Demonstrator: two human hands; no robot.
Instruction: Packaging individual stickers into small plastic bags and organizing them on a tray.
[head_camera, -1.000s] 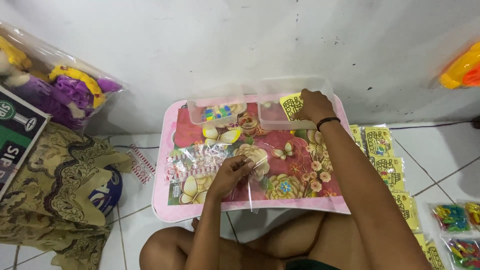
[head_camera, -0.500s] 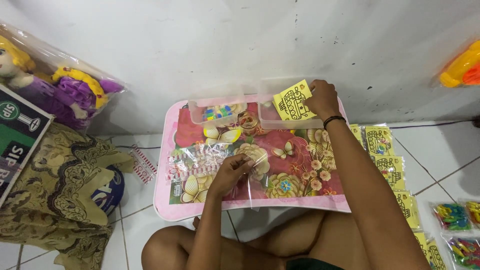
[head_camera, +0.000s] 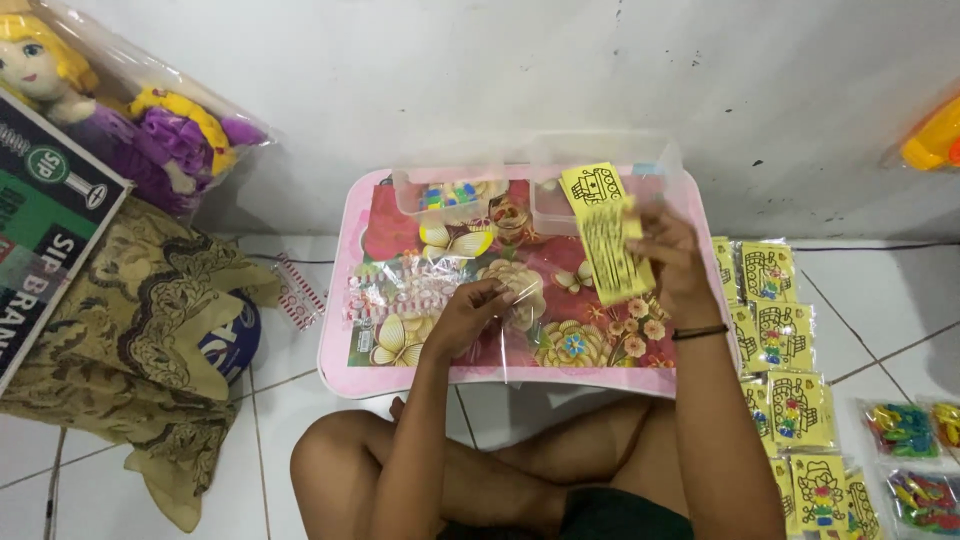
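My right hand (head_camera: 668, 260) holds a yellow card (head_camera: 603, 230) with a black line drawing, lifted above the pink flowered lap table (head_camera: 340, 300). My left hand (head_camera: 470, 312) rests on the table top and pinches a clear plastic sleeve (head_camera: 500, 335) that lies flat there. At the table's far edge stand two clear plastic tubs: the left tub (head_camera: 445, 195) holds small coloured pieces, the right tub (head_camera: 550, 205) sits just behind the card.
A row of packed yellow cards (head_camera: 785, 335) lies on the tiled floor to the right, with small bags of coloured bits (head_camera: 905, 430) beyond. A bagged doll (head_camera: 150, 130), a cardboard box (head_camera: 45, 220) and a patterned cloth (head_camera: 130, 320) are on the left. The wall is close behind.
My right hand has drawn the yellow card out of the right tub and brought it back toward me over the table. My left hand has stayed on the clear sleeve.
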